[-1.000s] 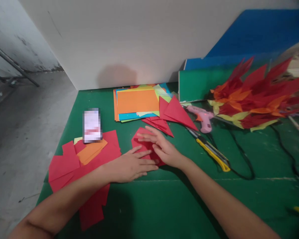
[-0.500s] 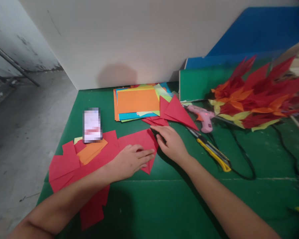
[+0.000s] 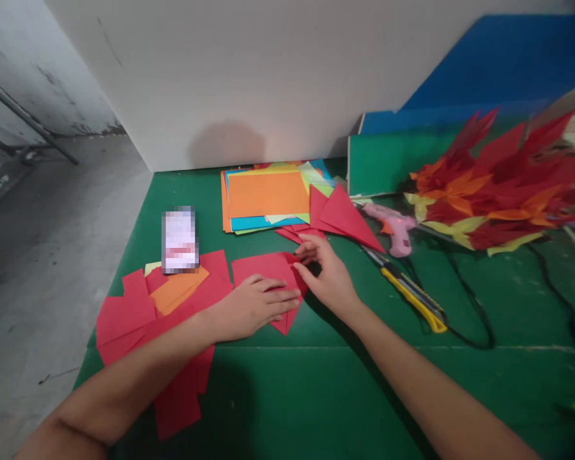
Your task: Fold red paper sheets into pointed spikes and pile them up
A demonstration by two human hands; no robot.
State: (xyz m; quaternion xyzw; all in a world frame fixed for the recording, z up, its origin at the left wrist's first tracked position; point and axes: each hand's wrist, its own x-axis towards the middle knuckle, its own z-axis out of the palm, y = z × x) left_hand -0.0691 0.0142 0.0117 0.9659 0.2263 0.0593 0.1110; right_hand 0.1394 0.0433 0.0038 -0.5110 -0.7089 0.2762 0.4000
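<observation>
My left hand (image 3: 252,308) lies flat with fingers stretched out on a red paper sheet (image 3: 263,268) on the green table (image 3: 316,383). My right hand (image 3: 326,273) pinches the right corner of that same red sheet between thumb and fingers, lifting it slightly. Folded red paper triangles (image 3: 345,217) lie just beyond my right hand. More red and orange paper scraps (image 3: 138,313) are spread under my left forearm.
A stack of coloured paper (image 3: 266,195) lies at the back. A pink glue gun (image 3: 393,227) and a yellow utility knife (image 3: 412,294) lie to the right, with a black cord (image 3: 464,300). A red-orange paper flower cluster (image 3: 498,185) fills the right. A phone (image 3: 179,239) lies on the left.
The folded red sheet was opened out flat. My right hand moved from pressing on it to its right corner and now pinches it. My left hand stays pressed on the sheet.
</observation>
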